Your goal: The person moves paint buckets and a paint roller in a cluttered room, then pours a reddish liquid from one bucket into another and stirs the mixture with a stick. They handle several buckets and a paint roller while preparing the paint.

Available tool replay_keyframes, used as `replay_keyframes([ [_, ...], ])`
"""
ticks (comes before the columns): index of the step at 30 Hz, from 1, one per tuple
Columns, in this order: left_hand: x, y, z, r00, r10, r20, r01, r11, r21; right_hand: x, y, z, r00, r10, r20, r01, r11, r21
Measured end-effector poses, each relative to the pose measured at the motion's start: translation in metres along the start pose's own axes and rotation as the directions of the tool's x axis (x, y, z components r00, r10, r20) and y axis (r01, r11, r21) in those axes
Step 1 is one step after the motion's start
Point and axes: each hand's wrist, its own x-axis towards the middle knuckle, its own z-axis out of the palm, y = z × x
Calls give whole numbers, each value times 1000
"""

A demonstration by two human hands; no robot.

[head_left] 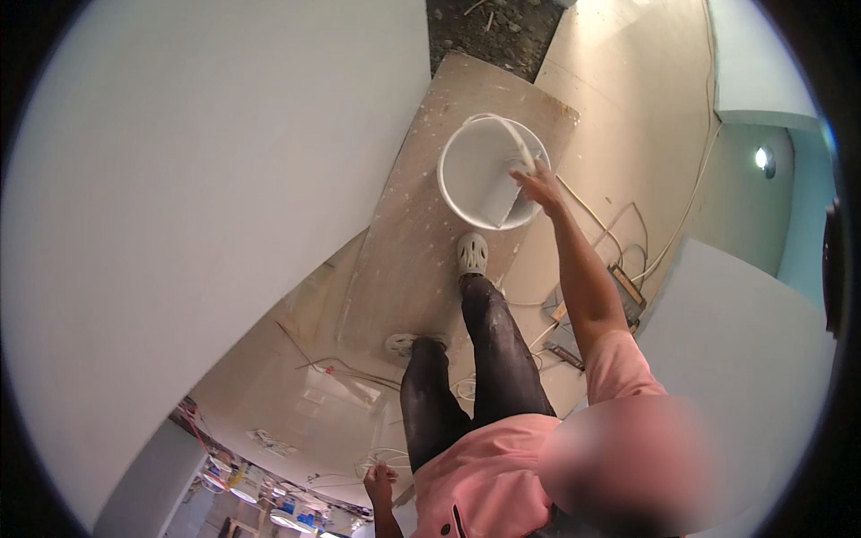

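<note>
A white bucket [459,170] stands on a spattered flat board, its pale handle arching over the far side of the rim. At the bucket's right rim, my right hand [540,186] is closed round a pale, straight-edged tool [500,199] that reaches down inside. The exact kind of tool is hard to make out, and its grip is hidden by my fingers. My left hand [380,482] hangs low at my left side, far from the bucket. Its fingers are loosely bent and a little apart, with nothing visible in them.
The brownish board [395,242] lies under the bucket and my shoes. A large pale wall [197,179] fills the left. Cables [619,238] and dark equipment [628,296] lie to the right. Dark rubble [493,36] shows at the far end; several buckets [247,489] stand lower left.
</note>
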Motion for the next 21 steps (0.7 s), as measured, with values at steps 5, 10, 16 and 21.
replay_keyframes([
  [5,28,-57,-14,989,145,-10,-144,977,-159,-7,40,39,975,-191,-114,152,947,-282],
  [10,31,-183,-40,985,-8,-174,-74,885,-460,-121,8,113,998,-64,-7,64,998,-9],
  [16,50,-305,-52,966,-215,-144,23,626,-780,-118,39,57,996,20,86,-30,993,113],
  [21,46,-388,-48,882,-392,-263,-66,448,-891,-252,2,209,995,3,102,-24,978,207],
])
